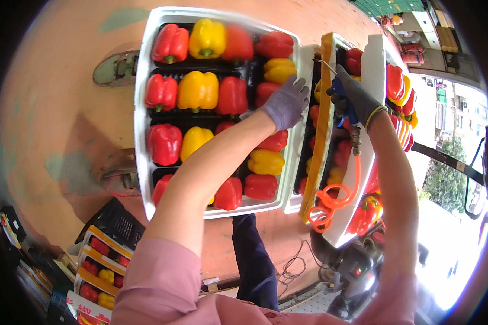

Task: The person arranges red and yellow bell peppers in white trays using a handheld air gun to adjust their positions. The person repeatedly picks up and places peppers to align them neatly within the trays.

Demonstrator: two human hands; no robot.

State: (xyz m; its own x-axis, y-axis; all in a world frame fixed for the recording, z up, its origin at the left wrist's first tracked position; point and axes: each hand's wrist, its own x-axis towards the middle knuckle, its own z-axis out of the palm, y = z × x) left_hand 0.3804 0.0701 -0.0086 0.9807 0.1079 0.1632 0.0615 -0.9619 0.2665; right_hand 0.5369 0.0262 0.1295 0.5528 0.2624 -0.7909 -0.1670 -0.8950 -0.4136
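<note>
My left hand, in a grey-purple glove, reaches over the right side of a white foam box. Its fingers are stretched out, and it lies beside a red pepper and below a yellow pepper. The box holds rows of red and yellow bell peppers in black trays; my forearm hides some of them. My gloved right hand is closed around a blue air blow gun with a thin metal nozzle. An orange coiled hose hangs from the gun.
Right of the box stand more pepper boxes, one edged with yellow tape, and an upright white foam panel. Smaller pepper packs lie at lower left. A dark machine and a loose cable are at lower right.
</note>
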